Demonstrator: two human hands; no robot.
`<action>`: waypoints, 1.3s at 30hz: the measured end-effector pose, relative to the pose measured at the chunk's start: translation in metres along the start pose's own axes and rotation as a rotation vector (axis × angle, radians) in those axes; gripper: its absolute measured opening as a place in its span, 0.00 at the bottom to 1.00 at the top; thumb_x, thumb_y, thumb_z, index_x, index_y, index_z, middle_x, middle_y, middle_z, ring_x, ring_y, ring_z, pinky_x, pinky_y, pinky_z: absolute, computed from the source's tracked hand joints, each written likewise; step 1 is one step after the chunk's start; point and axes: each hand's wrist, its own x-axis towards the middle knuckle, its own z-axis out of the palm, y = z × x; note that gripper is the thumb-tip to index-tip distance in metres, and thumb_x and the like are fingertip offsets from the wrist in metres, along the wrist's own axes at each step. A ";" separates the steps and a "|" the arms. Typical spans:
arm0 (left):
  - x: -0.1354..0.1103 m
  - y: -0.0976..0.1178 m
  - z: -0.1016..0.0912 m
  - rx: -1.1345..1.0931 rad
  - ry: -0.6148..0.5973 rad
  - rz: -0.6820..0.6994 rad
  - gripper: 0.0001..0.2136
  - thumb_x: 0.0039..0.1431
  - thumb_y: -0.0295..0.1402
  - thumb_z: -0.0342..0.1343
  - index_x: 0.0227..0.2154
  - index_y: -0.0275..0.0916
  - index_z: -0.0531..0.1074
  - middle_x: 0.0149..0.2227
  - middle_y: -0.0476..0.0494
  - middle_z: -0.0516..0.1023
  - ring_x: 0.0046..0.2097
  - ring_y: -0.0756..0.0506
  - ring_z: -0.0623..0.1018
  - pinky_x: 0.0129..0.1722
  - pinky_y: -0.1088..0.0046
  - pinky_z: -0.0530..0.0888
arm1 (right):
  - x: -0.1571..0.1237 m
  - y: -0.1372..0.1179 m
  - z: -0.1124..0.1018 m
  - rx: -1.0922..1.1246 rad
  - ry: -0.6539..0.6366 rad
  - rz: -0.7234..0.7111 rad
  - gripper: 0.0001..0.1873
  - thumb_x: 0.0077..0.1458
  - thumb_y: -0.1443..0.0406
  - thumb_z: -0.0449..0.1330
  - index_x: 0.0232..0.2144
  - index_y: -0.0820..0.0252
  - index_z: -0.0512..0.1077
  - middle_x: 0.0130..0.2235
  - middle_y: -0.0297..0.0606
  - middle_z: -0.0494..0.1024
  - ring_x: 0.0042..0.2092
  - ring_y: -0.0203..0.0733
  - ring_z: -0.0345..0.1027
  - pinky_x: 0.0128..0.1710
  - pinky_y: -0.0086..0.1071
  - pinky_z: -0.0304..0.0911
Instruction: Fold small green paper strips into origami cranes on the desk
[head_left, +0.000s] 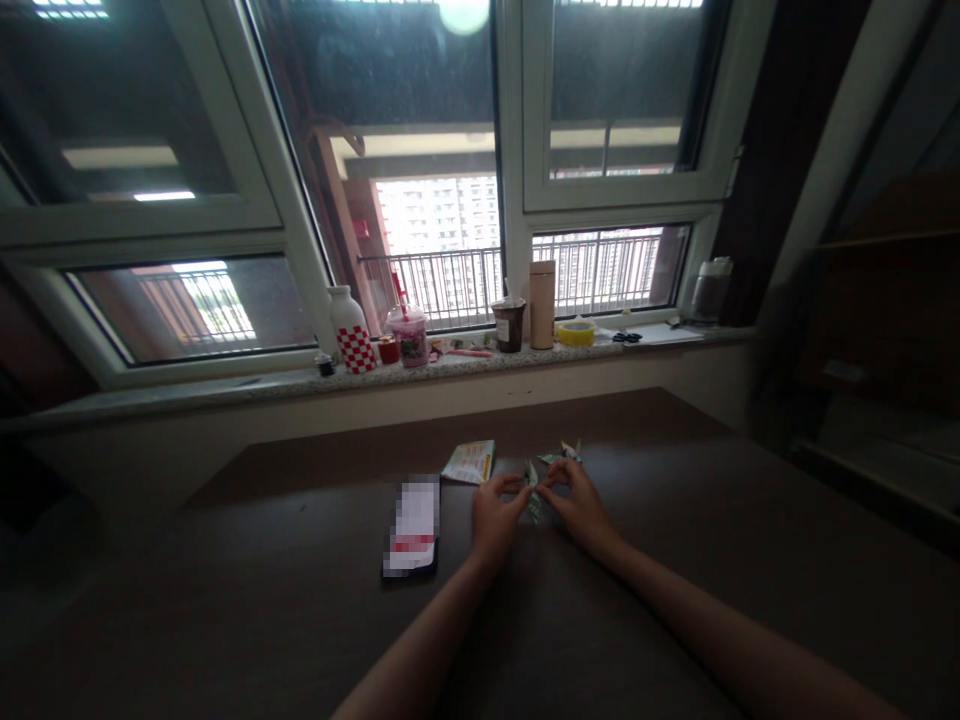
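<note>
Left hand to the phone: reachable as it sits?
Likely yes: the phone lies on the table just left of the left hand, with nothing visible between them. That hand seems to pinch a folded paper piece, though, so it would probably have to let go first.

Dark brown tabletop (300,610) with faint sheen, dark-edged phone (413,525) lying flat, screen pixelated, printed packet (470,461) just beside the phone's far right corner, small folded patterned piece (571,450) well to the phone's right, tiny dark speck (302,508) to the phone's left
</note>
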 end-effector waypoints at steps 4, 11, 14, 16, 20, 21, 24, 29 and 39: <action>0.002 0.002 -0.002 0.019 -0.033 0.005 0.12 0.50 0.33 0.62 0.38 0.37 0.80 0.35 0.42 0.84 0.44 0.40 0.81 0.52 0.60 0.70 | -0.001 0.003 0.001 -0.004 0.007 -0.019 0.11 0.49 0.62 0.62 0.33 0.56 0.65 0.36 0.36 0.71 0.39 0.44 0.70 0.46 0.42 0.66; 0.002 0.002 0.001 -0.041 0.000 -0.021 0.10 0.49 0.32 0.62 0.36 0.37 0.78 0.33 0.42 0.83 0.40 0.41 0.81 0.46 0.63 0.72 | -0.001 0.001 0.001 0.026 -0.004 0.014 0.11 0.49 0.60 0.62 0.33 0.56 0.66 0.36 0.36 0.72 0.40 0.45 0.71 0.47 0.42 0.65; 0.001 0.000 0.003 -0.088 0.037 -0.025 0.09 0.48 0.33 0.62 0.33 0.37 0.75 0.31 0.43 0.82 0.37 0.42 0.81 0.42 0.67 0.73 | -0.001 0.000 0.000 0.080 -0.011 0.047 0.13 0.49 0.59 0.64 0.33 0.56 0.65 0.35 0.36 0.73 0.40 0.45 0.73 0.47 0.41 0.65; 0.000 0.001 0.003 -0.103 0.046 -0.022 0.09 0.47 0.32 0.63 0.33 0.37 0.74 0.31 0.44 0.82 0.37 0.43 0.81 0.41 0.68 0.73 | 0.000 0.000 0.001 0.125 -0.027 0.075 0.14 0.48 0.58 0.64 0.34 0.57 0.65 0.34 0.35 0.74 0.39 0.44 0.73 0.47 0.40 0.65; -0.001 0.005 0.001 -0.105 0.061 -0.015 0.08 0.47 0.32 0.62 0.33 0.38 0.74 0.30 0.45 0.81 0.36 0.43 0.80 0.40 0.69 0.73 | -0.001 0.001 0.003 0.159 -0.048 0.103 0.16 0.47 0.55 0.65 0.34 0.58 0.68 0.33 0.36 0.76 0.38 0.44 0.74 0.46 0.40 0.66; -0.002 0.007 0.000 -0.105 0.066 -0.011 0.08 0.47 0.32 0.61 0.32 0.38 0.74 0.30 0.45 0.81 0.36 0.43 0.80 0.40 0.69 0.73 | -0.001 0.001 0.003 0.154 -0.055 0.108 0.17 0.47 0.54 0.65 0.33 0.58 0.69 0.33 0.37 0.77 0.38 0.45 0.74 0.46 0.40 0.67; -0.003 0.009 0.000 -0.110 0.082 0.004 0.08 0.47 0.32 0.62 0.32 0.39 0.74 0.30 0.46 0.81 0.37 0.43 0.81 0.40 0.69 0.73 | 0.000 0.000 0.001 0.109 -0.096 0.131 0.17 0.44 0.52 0.66 0.30 0.59 0.74 0.34 0.40 0.78 0.39 0.46 0.73 0.46 0.41 0.67; -0.004 0.008 0.001 -0.142 0.072 0.005 0.09 0.47 0.33 0.63 0.33 0.38 0.75 0.31 0.45 0.82 0.37 0.43 0.81 0.41 0.69 0.73 | 0.004 -0.002 -0.006 0.026 -0.113 0.127 0.15 0.45 0.53 0.65 0.28 0.58 0.78 0.34 0.41 0.81 0.42 0.49 0.72 0.49 0.43 0.64; -0.003 0.006 0.001 -0.097 0.040 0.027 0.11 0.48 0.31 0.63 0.36 0.39 0.75 0.31 0.45 0.83 0.40 0.42 0.80 0.49 0.64 0.70 | 0.005 0.001 -0.003 0.141 -0.136 0.221 0.22 0.43 0.54 0.65 0.39 0.60 0.78 0.33 0.41 0.80 0.40 0.48 0.73 0.45 0.42 0.66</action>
